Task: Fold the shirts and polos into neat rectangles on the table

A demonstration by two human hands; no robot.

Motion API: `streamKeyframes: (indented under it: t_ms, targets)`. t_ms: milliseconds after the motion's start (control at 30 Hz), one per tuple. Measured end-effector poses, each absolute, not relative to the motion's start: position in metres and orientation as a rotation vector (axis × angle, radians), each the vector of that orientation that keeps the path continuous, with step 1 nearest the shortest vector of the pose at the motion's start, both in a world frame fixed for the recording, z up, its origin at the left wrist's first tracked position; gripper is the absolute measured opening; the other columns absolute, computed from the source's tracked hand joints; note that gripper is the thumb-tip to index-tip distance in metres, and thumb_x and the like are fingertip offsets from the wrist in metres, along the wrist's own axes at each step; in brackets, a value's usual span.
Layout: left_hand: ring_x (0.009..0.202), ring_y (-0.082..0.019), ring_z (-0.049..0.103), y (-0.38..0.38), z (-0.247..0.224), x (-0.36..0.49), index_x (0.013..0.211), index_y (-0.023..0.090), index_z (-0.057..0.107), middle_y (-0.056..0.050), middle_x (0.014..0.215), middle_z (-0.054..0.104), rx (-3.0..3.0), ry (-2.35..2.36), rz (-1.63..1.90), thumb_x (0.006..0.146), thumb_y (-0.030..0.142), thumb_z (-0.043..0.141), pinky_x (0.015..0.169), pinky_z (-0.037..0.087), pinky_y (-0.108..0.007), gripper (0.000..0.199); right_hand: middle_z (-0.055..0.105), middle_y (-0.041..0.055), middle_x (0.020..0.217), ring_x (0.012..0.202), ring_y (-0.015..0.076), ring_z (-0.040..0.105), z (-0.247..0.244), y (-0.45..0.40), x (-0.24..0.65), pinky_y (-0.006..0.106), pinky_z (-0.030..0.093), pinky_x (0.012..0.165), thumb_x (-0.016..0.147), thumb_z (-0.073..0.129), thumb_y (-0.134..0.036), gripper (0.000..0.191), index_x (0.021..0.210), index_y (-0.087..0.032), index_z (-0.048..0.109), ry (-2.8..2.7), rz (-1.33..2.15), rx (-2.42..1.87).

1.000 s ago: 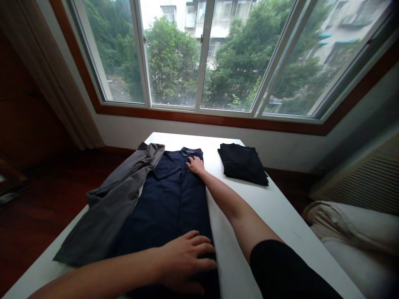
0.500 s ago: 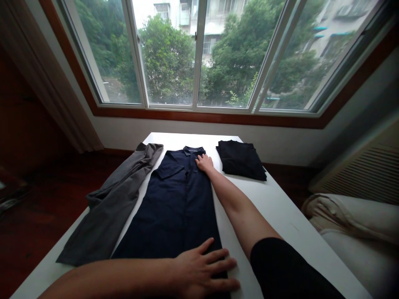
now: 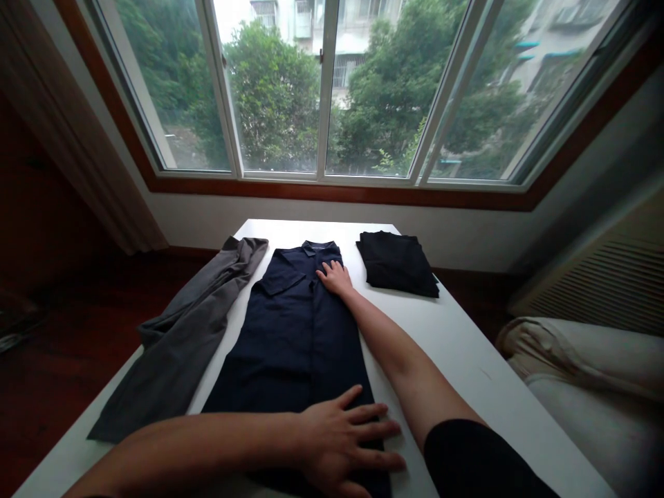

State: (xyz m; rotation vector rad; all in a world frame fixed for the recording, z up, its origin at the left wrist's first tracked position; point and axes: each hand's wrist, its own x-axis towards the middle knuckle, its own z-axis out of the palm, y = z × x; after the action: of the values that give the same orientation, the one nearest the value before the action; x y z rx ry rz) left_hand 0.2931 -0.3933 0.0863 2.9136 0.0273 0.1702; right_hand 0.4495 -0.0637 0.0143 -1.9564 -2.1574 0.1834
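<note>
A dark navy collared shirt (image 3: 280,346) lies lengthwise on the white table, its collar toward the window and one short sleeve folded over its front. Near the collar, my right hand (image 3: 335,277) rests on the shirt with fingers spread. My left hand (image 3: 347,439) lies across the lower part of the shirt, fingers fanned out past its right edge. Grey trousers (image 3: 179,346) are stretched out left of the shirt. Right of the collar sits a folded black garment (image 3: 397,264), touched by neither hand.
The white table (image 3: 467,373) narrows toward a wall with a wide window (image 3: 321,90). A curtain (image 3: 88,138) hangs at the left. Beside the table on the right are a rolled cream bundle (image 3: 586,353) and a slatted panel (image 3: 612,277).
My right hand has slid slightly toward me and left on the shirt. My left hand has shifted a little to the right. The view has moved slightly.
</note>
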Motion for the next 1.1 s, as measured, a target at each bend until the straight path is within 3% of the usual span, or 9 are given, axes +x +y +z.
streamKeyframes:
  t_ms: [167,300,433,533,600,667,767,933,1100]
  targets:
    - [0.16,-0.032,0.022,-0.41,0.085,0.305,0.162,0.021,0.039,-0.012,0.169,0.036,2.855,0.109,0.196,0.106,0.059,0.042,0.128,0.023,-0.058,0.068,0.038,0.014,0.166,0.156,0.028,0.026,0.032,-0.068,0.458,0.045,0.017,0.125,0.109,0.033,-0.056,0.061,0.156,-0.022,0.049,-2.145,0.12,-1.865]
    - [0.148,-0.026,0.044,-0.403,0.081,0.283,0.145,0.024,0.058,-0.006,0.155,0.056,2.742,0.142,0.412,0.105,0.05,0.048,0.129,0.024,-0.048,0.048,0.057,0.0143,0.151,0.14,0.0233,0.048,0.051,-0.092,0.449,0.034,0.032,0.118,0.11,0.035,-0.041,0.049,0.147,-0.017,0.058,-2.039,0.156,-1.7]
    - [0.124,-0.025,0.061,-0.332,0.091,0.232,0.12,0.025,0.071,-0.009,0.129,0.069,2.484,0.831,0.833,0.103,0.033,0.047,0.113,0.045,-0.043,0.03,0.071,0.0123,0.127,0.118,0.023,0.062,0.069,-0.137,0.419,0.029,0.043,0.103,0.106,0.048,-0.034,0.034,0.124,-0.017,0.071,-2.078,0.282,-1.528]
    - [0.123,-0.025,0.06,-0.253,0.103,0.186,0.112,0.024,0.073,-0.008,0.123,0.069,2.247,1.451,0.966,0.1,0.027,0.048,0.112,0.046,-0.04,0.027,0.076,0.0074,0.11,0.101,0.0207,0.068,0.075,-0.194,0.376,0.027,0.047,0.089,0.105,0.049,-0.032,0.029,0.114,-0.019,0.073,-2.415,0.483,-1.176]
    - [0.122,-0.024,0.061,-0.207,0.105,0.159,0.112,0.021,0.073,-0.008,0.125,0.067,2.107,1.756,0.887,0.097,0.024,0.05,0.111,0.045,-0.035,0.027,0.075,0.0069,0.11,0.101,0.0223,0.07,0.074,-0.238,0.34,0.028,0.049,0.087,0.102,0.055,-0.035,0.026,0.112,-0.02,0.073,-2.642,0.498,-0.851]
    - [0.12,-0.024,0.062,-0.174,0.102,0.14,0.112,0.019,0.074,-0.008,0.124,0.069,1.967,1.939,0.71,0.095,0.023,0.055,0.108,0.045,-0.031,0.026,0.074,0.0091,0.116,0.103,0.0261,0.071,0.072,-0.279,0.304,0.032,0.053,0.084,0.101,0.055,-0.044,0.034,0.124,-0.022,0.069,-2.805,0.492,-0.56]
    - [0.109,-0.025,0.067,-0.149,0.092,0.127,0.111,0.016,0.073,-0.009,0.115,0.074,1.885,1.988,0.59,0.092,0.024,0.06,0.097,0.05,-0.03,0.025,0.075,0.013,0.113,0.094,0.0321,0.075,0.073,-0.322,0.264,0.04,0.058,0.072,0.1,0.049,-0.057,0.05,0.135,-0.024,0.061,-2.914,0.481,-0.554]
    - [0.103,-0.024,0.07,-0.134,0.078,0.13,0.119,0.017,0.07,-0.007,0.112,0.077,1.844,1.967,0.553,0.09,0.027,0.066,0.088,0.051,-0.026,0.031,0.077,0.0185,0.101,0.085,0.0393,0.076,0.088,-0.349,0.248,0.046,0.061,0.06,0.092,0.053,-0.071,0.061,0.121,-0.019,0.066,-3.029,0.621,-0.675]
    - [0.097,-0.024,0.071,-0.117,0.083,0.146,0.124,0.015,0.067,-0.009,0.107,0.077,1.742,1.963,0.597,0.086,0.029,0.071,0.083,0.053,-0.028,0.04,0.078,0.0122,0.091,0.077,0.0344,0.076,0.104,-0.359,0.259,0.039,0.058,0.055,0.091,0.059,-0.071,0.049,0.087,-0.023,0.071,-3.13,0.837,-0.545]
